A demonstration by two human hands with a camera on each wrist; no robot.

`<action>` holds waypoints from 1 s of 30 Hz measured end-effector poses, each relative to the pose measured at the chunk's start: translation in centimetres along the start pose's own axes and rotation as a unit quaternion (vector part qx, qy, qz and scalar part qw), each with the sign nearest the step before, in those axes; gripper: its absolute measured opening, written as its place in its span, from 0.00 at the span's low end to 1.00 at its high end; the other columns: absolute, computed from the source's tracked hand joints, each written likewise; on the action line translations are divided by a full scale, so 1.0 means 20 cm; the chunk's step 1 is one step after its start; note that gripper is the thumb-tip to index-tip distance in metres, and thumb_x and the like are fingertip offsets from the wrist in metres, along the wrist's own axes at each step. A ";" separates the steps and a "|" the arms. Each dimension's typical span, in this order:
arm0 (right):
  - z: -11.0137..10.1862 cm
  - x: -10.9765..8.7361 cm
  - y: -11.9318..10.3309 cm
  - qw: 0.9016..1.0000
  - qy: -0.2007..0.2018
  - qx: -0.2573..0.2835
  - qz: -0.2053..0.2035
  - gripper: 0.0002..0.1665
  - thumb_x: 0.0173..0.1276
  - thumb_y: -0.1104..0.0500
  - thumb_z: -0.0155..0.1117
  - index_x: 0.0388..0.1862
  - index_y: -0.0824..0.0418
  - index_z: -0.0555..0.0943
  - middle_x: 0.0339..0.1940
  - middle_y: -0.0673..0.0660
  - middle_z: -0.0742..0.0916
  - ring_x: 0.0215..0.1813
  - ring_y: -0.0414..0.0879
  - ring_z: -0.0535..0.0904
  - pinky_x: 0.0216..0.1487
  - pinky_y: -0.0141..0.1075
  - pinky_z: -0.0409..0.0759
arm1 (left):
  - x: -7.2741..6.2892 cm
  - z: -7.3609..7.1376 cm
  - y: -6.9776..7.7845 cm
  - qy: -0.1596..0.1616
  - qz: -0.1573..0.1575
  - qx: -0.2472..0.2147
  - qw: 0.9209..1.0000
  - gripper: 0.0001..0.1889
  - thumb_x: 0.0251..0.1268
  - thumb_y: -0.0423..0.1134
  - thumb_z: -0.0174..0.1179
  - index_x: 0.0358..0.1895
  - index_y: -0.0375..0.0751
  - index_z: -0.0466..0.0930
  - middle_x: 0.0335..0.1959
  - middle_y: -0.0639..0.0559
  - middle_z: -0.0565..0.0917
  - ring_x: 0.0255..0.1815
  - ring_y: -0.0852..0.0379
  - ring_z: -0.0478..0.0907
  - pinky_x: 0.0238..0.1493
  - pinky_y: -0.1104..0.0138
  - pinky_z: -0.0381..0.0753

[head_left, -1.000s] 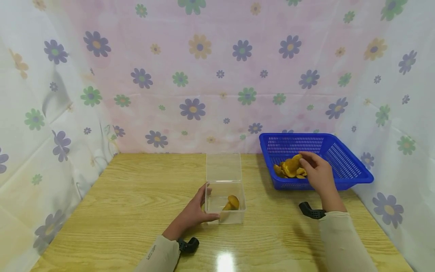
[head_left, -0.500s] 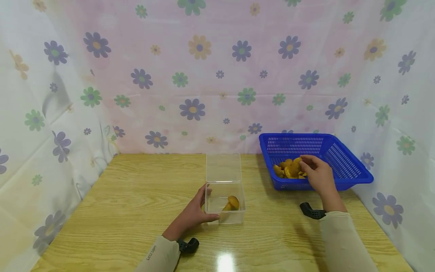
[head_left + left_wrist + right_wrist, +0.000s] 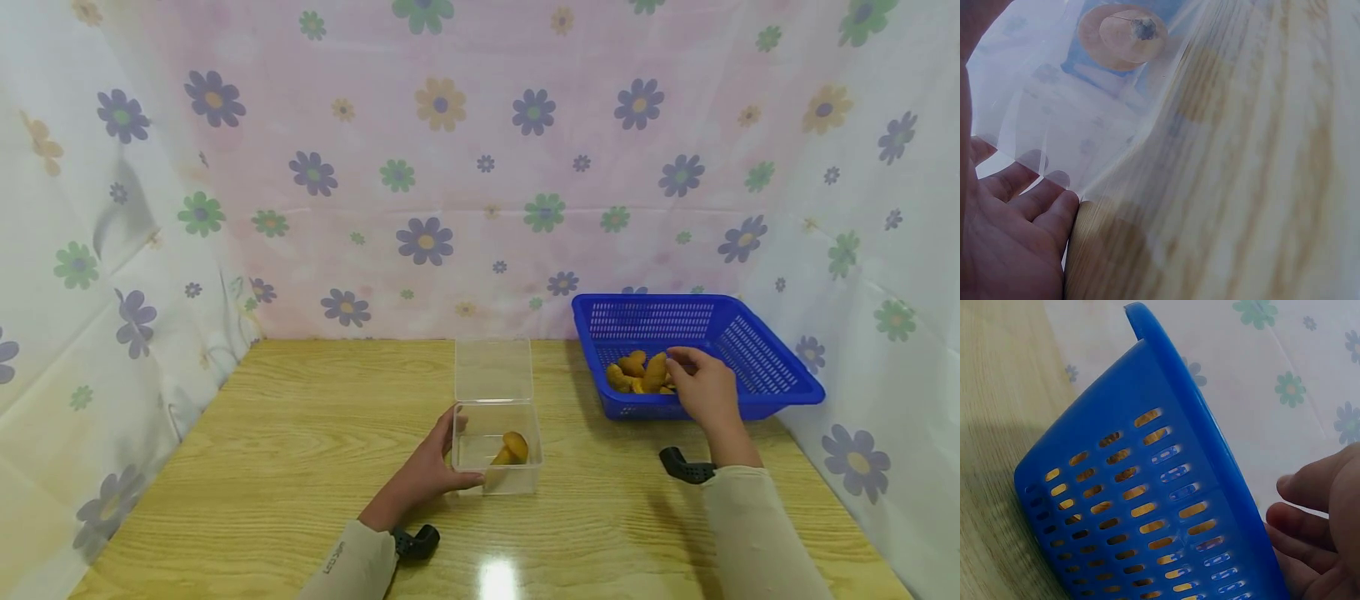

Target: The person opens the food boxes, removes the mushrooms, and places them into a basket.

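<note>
On the table, my left hand [image 3: 426, 467] grips the left side of a clear plastic box [image 3: 510, 479], thumb at the front, fingers round the back corner. The box's clear lid [image 3: 493, 369] stands raised behind it. One orange-brown mushroom [image 3: 514, 446] lies inside, also visible through the box wall in the left wrist view. My right hand [image 3: 705, 385] reaches into a blue basket [image 3: 780, 387] and pinches an upright yellow-brown mushroom [image 3: 656, 372] at its fingertips. In the right wrist view, the basket wall [image 3: 1104, 394] hides that mushroom beside the thumb [image 3: 1300, 484].
More mushrooms [image 3: 619, 379] lie in the left part of the basket. The wooden table [image 3: 315, 433] is enclosed by a flowered curtain [image 3: 487, 183] at the back and both sides. A black wrist mount [image 3: 417, 543] sits on the left wrist, another mount [image 3: 684, 467] on the right.
The right hand has lowered slightly inside the basket, and the mushroom at its fingertips has come down and turned more upright. The left hand and the box have stayed still.
</note>
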State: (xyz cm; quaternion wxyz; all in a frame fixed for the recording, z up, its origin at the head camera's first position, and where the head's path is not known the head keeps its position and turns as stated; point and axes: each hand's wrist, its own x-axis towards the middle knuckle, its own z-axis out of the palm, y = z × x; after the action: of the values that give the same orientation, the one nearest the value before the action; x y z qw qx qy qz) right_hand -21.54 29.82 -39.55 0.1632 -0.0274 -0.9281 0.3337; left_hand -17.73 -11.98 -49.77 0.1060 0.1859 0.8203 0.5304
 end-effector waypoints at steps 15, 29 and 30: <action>0.02 -0.02 -0.08 1.000 -0.007 0.000 -0.017 0.24 0.77 0.51 0.50 0.63 0.63 0.76 0.55 0.67 0.83 0.55 0.63 0.78 0.46 0.54 0.80 | 0.00 0.00 0.01 0.001 -0.004 -0.006 1.000 0.61 0.49 0.55 0.74 0.78 0.64 0.34 0.79 0.50 0.50 0.79 0.44 0.49 0.72 0.47 0.60; 0.11 -0.04 -0.18 0.997 -0.017 0.012 -0.080 0.21 0.75 0.50 0.55 0.59 0.60 0.80 0.53 0.63 0.84 0.51 0.60 0.83 0.48 0.54 0.82 | -0.01 0.00 0.02 -0.001 -0.005 -0.016 1.000 0.60 0.51 0.51 0.74 0.78 0.62 0.35 0.79 0.48 0.51 0.79 0.43 0.49 0.71 0.46 0.63; 0.12 -0.04 -0.18 0.996 -0.018 0.015 -0.090 0.19 0.75 0.52 0.56 0.58 0.60 0.80 0.52 0.63 0.85 0.50 0.59 0.83 0.48 0.53 0.82 | -0.01 0.00 0.02 0.000 -0.005 -0.017 1.000 0.60 0.51 0.51 0.74 0.78 0.61 0.35 0.79 0.48 0.51 0.79 0.43 0.50 0.71 0.46 0.63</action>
State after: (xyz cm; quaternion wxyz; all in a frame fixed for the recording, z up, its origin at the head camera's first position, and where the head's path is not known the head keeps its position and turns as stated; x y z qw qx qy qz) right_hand -21.33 25.40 -39.16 0.1761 0.0643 -0.9246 0.3317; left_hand -17.50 -11.95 -49.35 0.1118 0.1806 0.8121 0.5434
